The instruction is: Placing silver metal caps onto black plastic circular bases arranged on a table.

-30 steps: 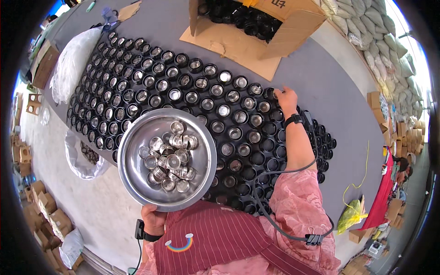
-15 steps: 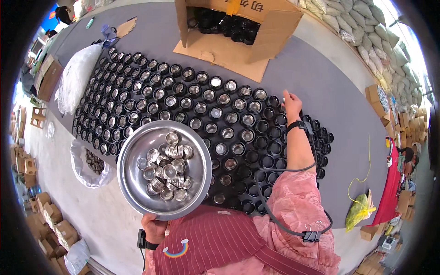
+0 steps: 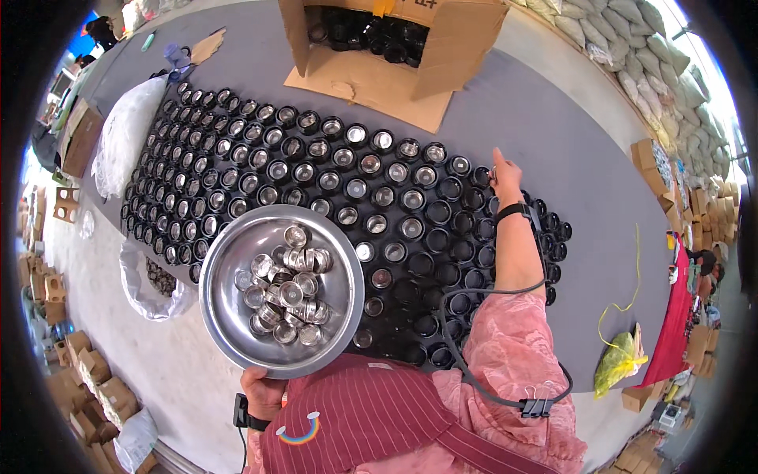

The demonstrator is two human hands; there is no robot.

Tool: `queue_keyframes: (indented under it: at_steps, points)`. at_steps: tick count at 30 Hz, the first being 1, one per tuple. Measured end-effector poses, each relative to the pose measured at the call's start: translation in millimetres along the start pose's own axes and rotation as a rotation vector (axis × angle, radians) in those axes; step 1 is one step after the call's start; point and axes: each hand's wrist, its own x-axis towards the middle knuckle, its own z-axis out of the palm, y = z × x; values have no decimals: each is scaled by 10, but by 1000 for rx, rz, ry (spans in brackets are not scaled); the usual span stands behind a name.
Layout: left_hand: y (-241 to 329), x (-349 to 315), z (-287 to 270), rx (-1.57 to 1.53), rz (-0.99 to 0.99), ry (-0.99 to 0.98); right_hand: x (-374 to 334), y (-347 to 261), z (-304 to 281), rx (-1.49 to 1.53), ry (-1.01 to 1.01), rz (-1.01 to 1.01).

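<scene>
My left hand [image 3: 263,392] grips the near rim of a round steel basin [image 3: 229,320], fingers partly hidden under it. Inside the basin lies a loose heap of small silver metal cups [image 3: 290,295]. At the far right of the rows, my right hand [image 3: 506,175] is closed in a pinch, with a bit of shiny metal showing at the fingertips, seemingly a small metal cup. Just beside it is a black round holder [image 3: 482,176] with no silver in it. Its neighbour, another black holder [image 3: 459,165], has a silver cup inside.
Rows of black holders, many with silver cups, cover much of the grey table [image 3: 600,261]. An open cardboard box [image 3: 466,51] of black parts stands at the far side. A white plastic bag [image 3: 126,142] lies left. A black cable [image 3: 444,324] loops by my right arm.
The holder left of my right hand now contains a silver cup; it looked bare before. My view has shifted slightly, and the right hand is beside the following holder. The basin stays held.
</scene>
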Motion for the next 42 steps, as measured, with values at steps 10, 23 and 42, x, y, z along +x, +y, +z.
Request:
queue_keyframes:
  at_steps: [10, 23, 42]
  points:
    - [-176, 12, 97, 26, 11, -40, 321, 243, -117, -473, -93, -144]
    - [-226, -102, 175, 52, -20, -16, 423, 448, -105, -449, -62, -398]
    - [-248, -85, 162, 57, -37, -71, -239, 519, 258, -331, -367, -538]
